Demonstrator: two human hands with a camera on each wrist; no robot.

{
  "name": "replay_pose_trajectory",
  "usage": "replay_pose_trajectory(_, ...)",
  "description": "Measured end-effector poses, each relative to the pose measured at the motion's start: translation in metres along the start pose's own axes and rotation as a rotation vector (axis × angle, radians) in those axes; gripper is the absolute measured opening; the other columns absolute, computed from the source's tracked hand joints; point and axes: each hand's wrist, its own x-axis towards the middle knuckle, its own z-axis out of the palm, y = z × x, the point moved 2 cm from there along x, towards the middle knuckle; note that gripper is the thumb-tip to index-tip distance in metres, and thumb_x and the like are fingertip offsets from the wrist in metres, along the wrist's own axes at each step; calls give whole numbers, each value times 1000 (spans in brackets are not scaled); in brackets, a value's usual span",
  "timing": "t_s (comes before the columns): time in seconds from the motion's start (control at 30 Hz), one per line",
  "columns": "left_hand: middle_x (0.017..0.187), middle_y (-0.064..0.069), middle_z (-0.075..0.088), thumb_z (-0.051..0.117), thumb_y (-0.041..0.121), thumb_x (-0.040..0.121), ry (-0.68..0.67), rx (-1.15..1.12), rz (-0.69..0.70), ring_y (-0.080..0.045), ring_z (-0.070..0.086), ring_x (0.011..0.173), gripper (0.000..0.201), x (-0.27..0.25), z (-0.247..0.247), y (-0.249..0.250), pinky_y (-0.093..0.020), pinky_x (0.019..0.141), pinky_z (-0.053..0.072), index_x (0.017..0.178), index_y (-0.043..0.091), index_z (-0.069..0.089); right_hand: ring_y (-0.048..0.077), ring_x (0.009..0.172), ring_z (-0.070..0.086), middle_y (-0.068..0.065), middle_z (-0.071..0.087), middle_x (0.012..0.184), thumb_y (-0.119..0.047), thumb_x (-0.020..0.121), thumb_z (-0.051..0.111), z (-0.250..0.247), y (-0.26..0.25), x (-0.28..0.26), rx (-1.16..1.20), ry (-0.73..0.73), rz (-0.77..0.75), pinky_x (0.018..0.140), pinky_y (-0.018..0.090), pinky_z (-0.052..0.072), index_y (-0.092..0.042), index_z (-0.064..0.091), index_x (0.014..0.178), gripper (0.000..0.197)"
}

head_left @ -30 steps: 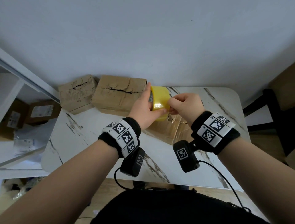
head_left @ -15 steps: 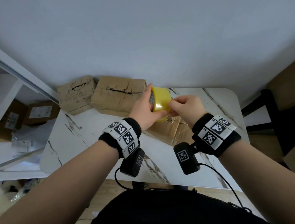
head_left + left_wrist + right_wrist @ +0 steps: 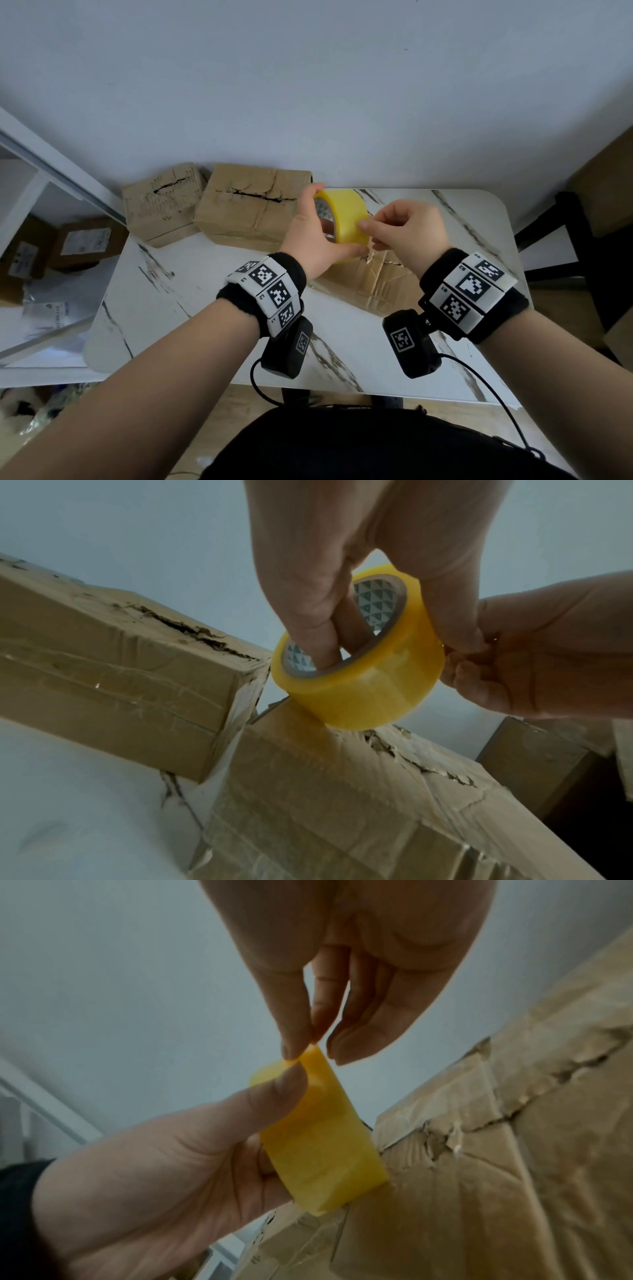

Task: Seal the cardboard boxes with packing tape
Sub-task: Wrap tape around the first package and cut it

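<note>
A yellow packing tape roll is held just above the near cardboard box, whose top seam is torn. My left hand grips the roll, with fingers hooked through its core and the thumb on the outside. My right hand pinches the tape's loose end at the roll's outer face between thumb and fingertips. In the left wrist view the roll hangs close over the box. Two more boxes with split seams, a middle one and a left one, stand at the back.
The boxes sit on a white marbled table against a pale wall. A shelf with labelled parcels stands to the left, and a dark chair to the right. Cables hang from both wrist cameras near the table's front edge.
The right fingertips have shifted slightly on the roll's outer face. The left hand still holds the roll in the same spot above the near box.
</note>
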Motion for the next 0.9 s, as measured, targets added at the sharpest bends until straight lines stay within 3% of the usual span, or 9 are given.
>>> replay_pose_trajectory(0.07,125,-6,50,83,53,34,-10,26,-5,-25,59,106,118,0,2,0,-46,91,51,131,37,19,20,57,62,2,62,59,-21,77,76,-2,-1,0,-86,-5,-15,63,33,55,-17,59,64,22)
replay_pose_trajectory(0.17,121,-4,51,92,35,49,-12,62,-6,-21,57,106,116,5,3,0,-38,92,49,137,29,17,24,66,63,1,61,62,-21,84,67,-4,-10,1,-319,-41,-36,65,31,51,-17,59,66,20)
replay_pose_trajectory(0.27,101,-2,59,91,25,55,-25,70,9,-11,59,87,112,7,7,3,-22,75,46,139,25,16,23,66,52,6,57,67,-17,91,51,-5,-18,3,-679,-80,-27,50,23,34,-7,60,71,24)
replay_pose_trajectory(0.37,100,-3,59,91,21,56,-46,97,31,-11,59,83,109,8,13,6,-24,74,47,138,24,18,21,54,41,6,42,58,-11,89,43,-8,-17,4,-812,-155,50,44,25,23,-9,41,58,31)
replay_pose_trajectory(0.5,102,-6,60,90,18,56,-77,90,55,-17,62,81,105,10,22,5,-32,81,52,133,27,20,17,49,38,5,39,55,-9,83,48,-12,-16,8,-853,-216,102,44,26,26,-10,38,55,30)
replay_pose_trajectory(0.63,88,-1,63,88,13,60,-78,68,69,-12,62,74,101,13,23,3,-23,76,49,134,25,21,21,57,44,5,44,57,-13,79,54,-13,-17,10,-802,-193,90,46,23,32,-8,47,60,21)
replay_pose_trajectory(0.73,85,0,63,87,10,60,-83,38,70,-12,62,76,99,13,22,3,-28,80,53,133,23,21,21,61,52,4,54,63,-16,78,57,-14,-12,9,-698,-120,104,49,23,37,-9,58,69,12)
replay_pose_trajectory(0.83,86,3,59,86,8,63,-71,7,66,-7,59,79,97,12,14,0,-24,76,52,132,21,20,17,57,56,4,62,64,-17,81,58,-15,1,7,-536,-71,136,54,25,46,-14,56,60,21)
replay_pose_trajectory(0.9,90,1,58,85,9,64,-56,-1,62,-12,59,86,96,12,7,-1,-28,78,53,132,20,19,11,49,58,2,65,62,-16,85,59,-16,5,5,-339,-84,161,55,27,51,-14,59,61,24)
